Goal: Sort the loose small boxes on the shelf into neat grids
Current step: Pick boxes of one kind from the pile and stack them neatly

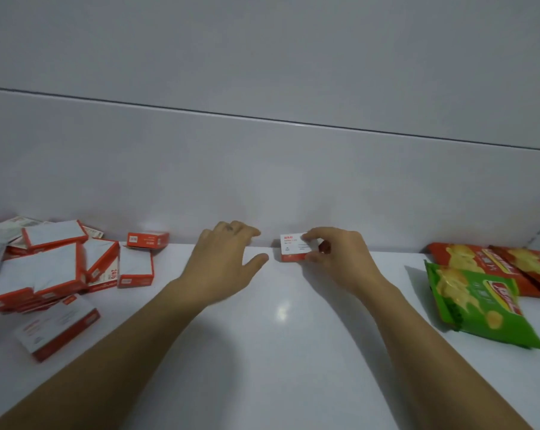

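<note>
A jumbled heap of several small red-and-white boxes [48, 268] lies at the left of the white shelf [262, 336]. One box [147, 239] sits apart against the back wall, and another [56, 328] lies nearer the front edge. My right hand [336, 259] pinches a single small red-and-white box [292, 248] standing on the shelf by the back wall. My left hand [225, 259] hovers just left of that box with its fingers spread, holding nothing.
At the right lie snack bags: a green one [476, 308] in front and red ones [492, 262] behind it. A white back wall [262, 181] closes the shelf off.
</note>
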The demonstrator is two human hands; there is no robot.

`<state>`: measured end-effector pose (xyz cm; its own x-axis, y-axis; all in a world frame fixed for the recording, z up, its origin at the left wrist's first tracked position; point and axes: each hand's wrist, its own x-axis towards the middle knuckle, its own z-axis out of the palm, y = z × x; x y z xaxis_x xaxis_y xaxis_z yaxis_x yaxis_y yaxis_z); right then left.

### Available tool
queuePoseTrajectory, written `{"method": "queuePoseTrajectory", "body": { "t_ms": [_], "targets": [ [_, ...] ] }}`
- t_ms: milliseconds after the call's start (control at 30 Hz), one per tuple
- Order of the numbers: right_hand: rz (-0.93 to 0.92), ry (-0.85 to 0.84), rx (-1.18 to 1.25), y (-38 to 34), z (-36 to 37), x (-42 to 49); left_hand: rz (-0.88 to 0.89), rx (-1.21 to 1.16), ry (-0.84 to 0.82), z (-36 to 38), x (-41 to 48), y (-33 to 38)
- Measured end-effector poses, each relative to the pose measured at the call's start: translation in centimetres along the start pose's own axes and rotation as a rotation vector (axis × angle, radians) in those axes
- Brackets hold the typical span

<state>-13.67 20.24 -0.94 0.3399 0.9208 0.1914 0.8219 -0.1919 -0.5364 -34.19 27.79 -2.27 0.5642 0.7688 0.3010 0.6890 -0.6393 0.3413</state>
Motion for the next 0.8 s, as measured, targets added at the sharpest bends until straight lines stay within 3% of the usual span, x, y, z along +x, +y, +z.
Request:
{"method": "queuePoseTrajectory", "body": {
  "t_ms": [200, 367, 500, 800],
  "targets": [
    [-0.02, 0.064, -0.065, 2.6, 1.9, 0.5, 0.034, 0.227, -0.028, 2.5, -1.0, -0.6],
    [-0.075, 0.127, -0.228, 2.1, 2.3, 0.1, 0.056, 0.277, -0.022, 2.5, -0.5, -0.8],
    [-0.296, 0.297, -0.274, 1.7, 2.9, 0.3, 0.078, 0.272, -0.038, 3.1, 0.0, 0.4],
    [-0.251, 0.182, -0.289, 2.0, 3.3, 0.8, 0.063, 0.259, 0.003, 3.4, -0.1, -0.2]
  ]
}}
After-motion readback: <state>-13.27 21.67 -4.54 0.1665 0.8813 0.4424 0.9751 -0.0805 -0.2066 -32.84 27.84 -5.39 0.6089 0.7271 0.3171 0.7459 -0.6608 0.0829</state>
